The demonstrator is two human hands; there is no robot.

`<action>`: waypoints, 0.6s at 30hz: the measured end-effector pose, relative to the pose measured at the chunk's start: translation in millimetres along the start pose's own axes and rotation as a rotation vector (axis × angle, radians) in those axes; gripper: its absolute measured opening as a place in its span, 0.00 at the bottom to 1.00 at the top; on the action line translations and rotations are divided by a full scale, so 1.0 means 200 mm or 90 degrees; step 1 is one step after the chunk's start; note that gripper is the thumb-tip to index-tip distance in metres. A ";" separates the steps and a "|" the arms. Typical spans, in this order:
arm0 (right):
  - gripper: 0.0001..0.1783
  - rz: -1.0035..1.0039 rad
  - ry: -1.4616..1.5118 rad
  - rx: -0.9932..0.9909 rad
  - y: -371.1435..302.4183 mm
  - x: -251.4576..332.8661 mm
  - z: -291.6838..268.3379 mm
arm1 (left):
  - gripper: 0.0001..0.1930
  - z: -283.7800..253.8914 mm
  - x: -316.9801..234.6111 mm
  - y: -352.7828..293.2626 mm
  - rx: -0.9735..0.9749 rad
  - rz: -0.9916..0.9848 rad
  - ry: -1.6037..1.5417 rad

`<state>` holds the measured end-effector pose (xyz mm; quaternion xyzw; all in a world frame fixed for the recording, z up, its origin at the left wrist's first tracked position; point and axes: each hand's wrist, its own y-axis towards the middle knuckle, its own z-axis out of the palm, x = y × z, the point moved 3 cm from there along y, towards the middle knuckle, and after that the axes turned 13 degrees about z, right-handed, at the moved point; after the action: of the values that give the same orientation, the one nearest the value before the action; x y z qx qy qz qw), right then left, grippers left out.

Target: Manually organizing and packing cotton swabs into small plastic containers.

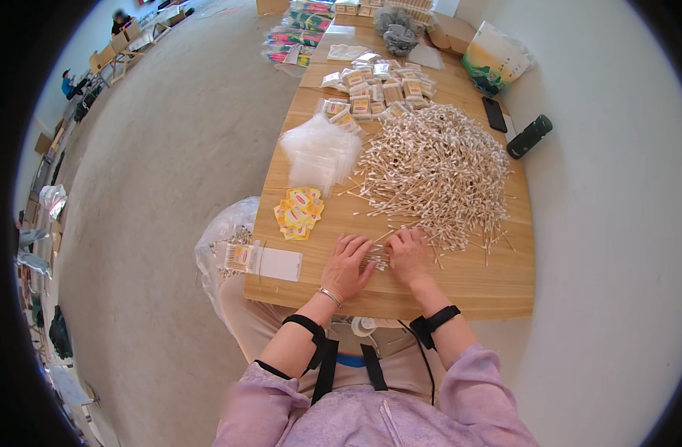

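A small bunch of cotton swabs (379, 258) lies on the table between my hands, near the front edge. My left hand (347, 262) rests on its left side, palm down, fingers stretched forward and the thumb at the swabs. From the other side my right hand (408, 257) bends its fingers round the swabs, its fingertips partly hidden. Just beyond both hands rises a big loose heap of cotton swabs (441, 164) with wooden sticks and white tips. Left of my left hand are yellow printed cards (298, 213) and a filled swab packet (242, 257) beside a white card (280, 264).
Clear plastic bags (320, 153) lie left of the heap, with many filled packets (374, 89) behind. A dark bottle (529, 137) and a phone (494, 114) sit by the right wall. A plastic sack (225, 246) of swabs hangs at the table's left edge.
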<state>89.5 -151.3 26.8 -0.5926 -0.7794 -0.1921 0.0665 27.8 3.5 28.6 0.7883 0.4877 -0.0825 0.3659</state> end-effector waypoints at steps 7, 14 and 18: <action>0.06 0.051 -0.011 -0.020 0.03 -0.11 0.02 | 0.21 0.02 0.00 0.01 0.020 0.015 0.006; 0.04 -0.026 -0.050 0.059 0.10 0.05 0.04 | 0.23 0.00 0.02 -0.01 -0.009 -0.024 -0.048; 0.07 -0.026 0.038 0.089 0.03 0.07 0.06 | 0.27 0.00 0.03 -0.03 -0.058 -0.061 -0.087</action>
<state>92.1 -133.3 22.6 -0.5641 -0.8007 -0.1563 0.1272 26.2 8.8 23.7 0.7391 0.5021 -0.1314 0.4294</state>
